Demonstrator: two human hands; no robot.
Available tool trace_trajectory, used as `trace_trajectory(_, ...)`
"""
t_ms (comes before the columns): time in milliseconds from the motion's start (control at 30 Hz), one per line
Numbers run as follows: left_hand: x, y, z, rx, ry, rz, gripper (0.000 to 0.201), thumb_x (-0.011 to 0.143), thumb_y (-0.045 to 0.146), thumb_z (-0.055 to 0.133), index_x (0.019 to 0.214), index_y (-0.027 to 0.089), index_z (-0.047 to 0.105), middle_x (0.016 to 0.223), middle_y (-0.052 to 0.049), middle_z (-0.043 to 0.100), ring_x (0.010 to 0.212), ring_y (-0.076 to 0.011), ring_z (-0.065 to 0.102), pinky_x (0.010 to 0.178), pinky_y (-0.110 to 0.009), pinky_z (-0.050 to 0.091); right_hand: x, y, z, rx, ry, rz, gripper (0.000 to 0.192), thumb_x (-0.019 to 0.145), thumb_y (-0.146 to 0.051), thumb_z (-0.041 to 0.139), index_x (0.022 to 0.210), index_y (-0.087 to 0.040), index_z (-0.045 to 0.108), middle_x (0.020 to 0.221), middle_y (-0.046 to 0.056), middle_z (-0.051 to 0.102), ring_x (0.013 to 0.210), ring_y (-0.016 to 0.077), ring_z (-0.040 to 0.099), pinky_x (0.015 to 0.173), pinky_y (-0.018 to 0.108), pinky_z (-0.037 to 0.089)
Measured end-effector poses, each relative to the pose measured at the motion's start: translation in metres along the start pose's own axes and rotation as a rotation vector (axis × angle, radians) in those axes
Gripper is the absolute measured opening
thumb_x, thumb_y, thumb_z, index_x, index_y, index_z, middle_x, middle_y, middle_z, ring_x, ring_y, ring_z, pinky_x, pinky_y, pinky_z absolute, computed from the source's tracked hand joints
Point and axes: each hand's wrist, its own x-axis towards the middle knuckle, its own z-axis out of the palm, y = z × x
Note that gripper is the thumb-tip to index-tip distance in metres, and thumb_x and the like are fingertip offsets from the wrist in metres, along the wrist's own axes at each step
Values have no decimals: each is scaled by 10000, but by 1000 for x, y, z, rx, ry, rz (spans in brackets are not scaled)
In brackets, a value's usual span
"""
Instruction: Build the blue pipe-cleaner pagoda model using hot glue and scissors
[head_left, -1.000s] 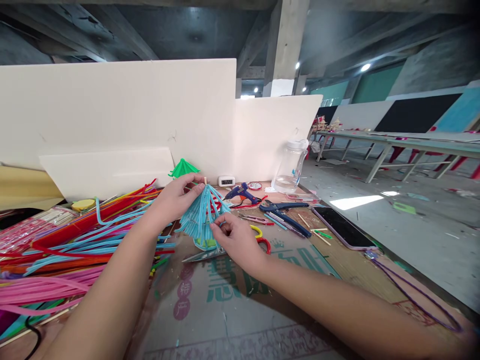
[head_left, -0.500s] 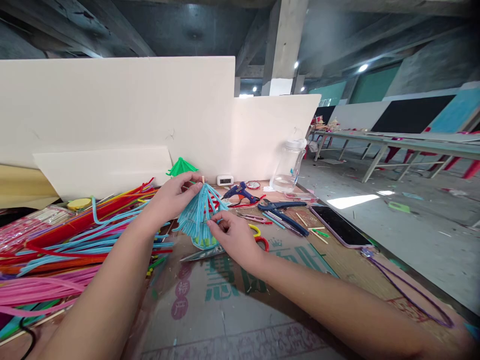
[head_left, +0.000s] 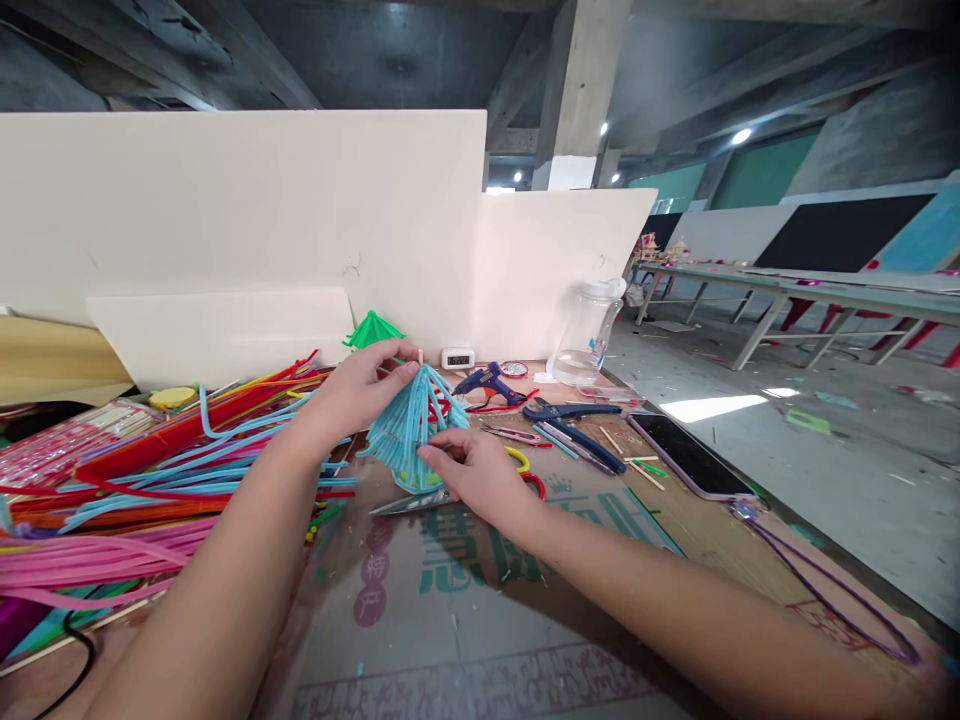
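Observation:
A light-blue umbrella of pipe cleaners with a wooden stick tip stands over the cardboard. My left hand is closed on its upper left side, near the tip. Lower down on its right side, my right hand pinches one of the blue strands between thumb and finger. A yellow-green round piece shows under the umbrella's lower rim. Scissors with red and yellow handles lie below it, partly hidden by my right hand. Behind stands a smaller green umbrella.
Bundled pipe cleaners in many colours fill the left side. Behind my hands lie a glue gun, a small clock and blue-handled pliers. A water bottle and a phone are at right. A white board backs the table.
The whole view has shifted slightly, so things appear a little further right. Both hands keep their places on the blue umbrella, with little visible finger movement.

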Motion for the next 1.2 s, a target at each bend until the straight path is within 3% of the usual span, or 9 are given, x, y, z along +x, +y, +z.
trace_trajectory(367,-3,12,-1,32,-22,4,294,914,423,497,1003,183,640,960,-18,665,796,-163,566,742,-288,430,4,2,3,70,13,-14,274,846,-420,587,709,-188,634,542,-49,440,497,93,354,478,240,247)
trace_trajectory(633,-5,15,-4,13,-35,5,290,910,425,504,1006,188,641,977,-24,668,829,-170,580,753,-293,446,0,-8,-12,-215,32,-189,398,898,-446,542,601,-183,569,544,-43,433,537,93,367,517,252,246)
trace_trajectory(700,-6,17,-5,4,-49,15,284,911,423,504,1001,192,641,945,-19,666,816,-168,585,744,-290,451,0,-13,-20,-177,83,-195,369,895,-456,544,650,-185,592,541,-46,437,523,92,368,508,250,253)
trace_trajectory(833,-6,18,-5,10,-61,35,268,912,412,505,988,196,644,913,-14,668,808,-169,594,749,-293,463,9,-21,-34,42,185,-89,306,834,-460,601,919,-174,671,546,-52,486,478,94,388,462,237,272)
trace_trajectory(1033,-5,14,-2,1,-56,39,300,922,428,487,1033,196,641,1003,-36,677,861,-184,606,771,-307,473,18,-21,-35,208,-10,37,371,812,-464,601,983,-146,688,401,-79,429,361,92,358,402,234,259)
trace_trajectory(1133,-5,15,-2,-1,-55,36,298,918,426,492,1034,196,643,1008,-38,683,848,-183,611,763,-307,477,17,-22,-30,191,-16,47,350,830,-445,588,1001,-158,692,394,-74,444,356,97,371,407,239,271)
trace_trajectory(1200,-5,17,-3,-1,-58,37,293,914,420,496,1028,196,646,998,-38,689,847,-187,616,759,-308,481,16,-22,-29,119,53,-7,326,848,-447,575,972,-171,694,434,-59,480,394,104,401,430,247,290)
